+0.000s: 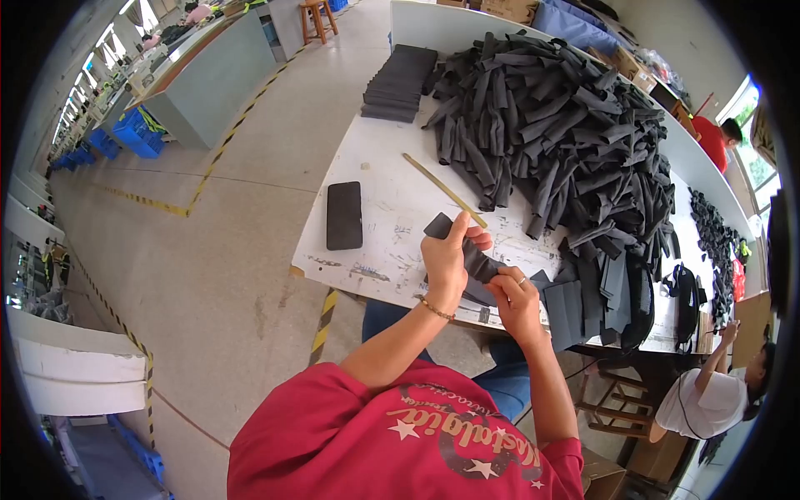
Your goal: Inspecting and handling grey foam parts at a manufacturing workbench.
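Between my two hands is a strip of dark grey fabric [481,264], held above the near edge of the white table [387,212]. My left hand [447,260] is closed round its far end, thumb pointing up along it. My right hand [518,307], a ring on one finger, pinches the strip's nearer end. More dark grey cloth shows just below the strip, partly hidden by my hands. Beyond my left fingers lies a thin yellowish stick [443,190]. To the left rests a black phone-like slab [344,216]. Flat dark grey pieces [577,302] lie right of my right hand.
A large heap of dark grey tubular fabric pieces [554,125] covers the table's far right. Behind the stick stands a neat stack of flat pieces [400,83]. A black strapped item [687,298] lies farther right, near a seated person in white [708,400]. Wooden stools [621,400] stand below.
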A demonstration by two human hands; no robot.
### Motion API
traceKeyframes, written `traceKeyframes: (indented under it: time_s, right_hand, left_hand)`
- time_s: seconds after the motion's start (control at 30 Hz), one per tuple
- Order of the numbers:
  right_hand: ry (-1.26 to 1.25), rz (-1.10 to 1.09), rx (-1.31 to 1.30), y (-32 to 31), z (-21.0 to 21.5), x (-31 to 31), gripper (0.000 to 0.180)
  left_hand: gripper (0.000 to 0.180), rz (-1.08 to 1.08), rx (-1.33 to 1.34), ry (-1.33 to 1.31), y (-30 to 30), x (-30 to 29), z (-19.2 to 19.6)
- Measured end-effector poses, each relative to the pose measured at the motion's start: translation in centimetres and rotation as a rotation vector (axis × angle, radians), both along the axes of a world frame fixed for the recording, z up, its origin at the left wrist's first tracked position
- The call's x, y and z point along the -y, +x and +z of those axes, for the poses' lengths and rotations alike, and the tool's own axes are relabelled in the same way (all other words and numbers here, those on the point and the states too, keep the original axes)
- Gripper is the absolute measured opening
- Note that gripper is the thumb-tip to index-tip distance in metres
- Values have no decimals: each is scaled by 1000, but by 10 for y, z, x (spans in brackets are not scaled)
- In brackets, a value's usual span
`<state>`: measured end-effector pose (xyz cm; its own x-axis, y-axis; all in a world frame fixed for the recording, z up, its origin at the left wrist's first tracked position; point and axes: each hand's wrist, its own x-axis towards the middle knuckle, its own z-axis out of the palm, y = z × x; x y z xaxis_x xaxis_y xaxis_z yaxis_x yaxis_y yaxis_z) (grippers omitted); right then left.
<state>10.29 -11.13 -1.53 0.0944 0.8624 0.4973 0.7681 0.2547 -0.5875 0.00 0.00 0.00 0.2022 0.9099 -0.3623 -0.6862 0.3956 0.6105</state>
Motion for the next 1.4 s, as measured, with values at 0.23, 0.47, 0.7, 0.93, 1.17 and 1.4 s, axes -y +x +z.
traceKeyframes:
  time_s: [0.23,0.47,0.7,0.93,1.17,1.4]
  right_hand:
    - [17,23,10,2,3,-6,14]
    - [-195,-227,-751,-17,-10,-18,12]
    - [-66,-255,-1097,-21,-4,-9,20]
    - [-120,-392,-904,-18,-3,-15,25]
    - [393,-552,-57,10,1,7,13]
    - [372,-193,339,7,14,8,40]
  left_hand:
    - [26,22,-10,25,1,-3,0]
    - [35,64,20,-7,1,-14,3]
    - [36,48,122,97,-12,-28,-3]
    - [33,-27,329,97,-11,-49,-49]
    - [33,-90,-42,247,-51,-40,-17]
    - [26,-264,-152,166,-22,6,-18]
